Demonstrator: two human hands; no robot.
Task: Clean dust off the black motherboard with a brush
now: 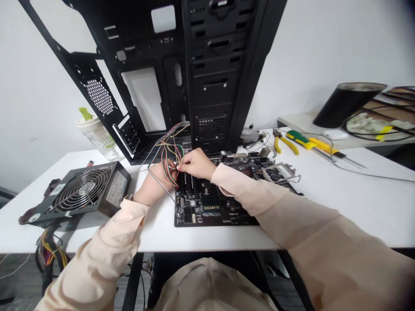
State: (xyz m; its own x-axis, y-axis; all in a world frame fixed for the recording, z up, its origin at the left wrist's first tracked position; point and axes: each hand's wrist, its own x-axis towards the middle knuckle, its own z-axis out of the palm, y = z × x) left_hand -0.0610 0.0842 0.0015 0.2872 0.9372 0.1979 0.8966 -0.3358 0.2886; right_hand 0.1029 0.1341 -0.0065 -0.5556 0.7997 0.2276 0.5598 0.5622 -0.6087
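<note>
A black Gigabyte motherboard [227, 209] lies flat on the white table in front of a tall black computer case [210, 65]. Thin coloured front-panel wires [165, 144] run out of the case and hang over the board's left edge. Among these wires, my left hand [158, 181] is closed at that edge, with its fingertips partly covered by them. My right hand [197, 164] reaches over the board and pinches at the same wires, its fingertips close to the left ones. The wire ends between the fingers are too small to make out.
A power supply [115, 190] sits at the left, its cable bundle [52, 246] hanging over the table edge. Behind it stands a clear cup [100, 136]. Yellow pliers [285, 142] and screwdrivers [303, 140] lie at the right, near a black cylinder [346, 103] and a CPU cooler [251, 136].
</note>
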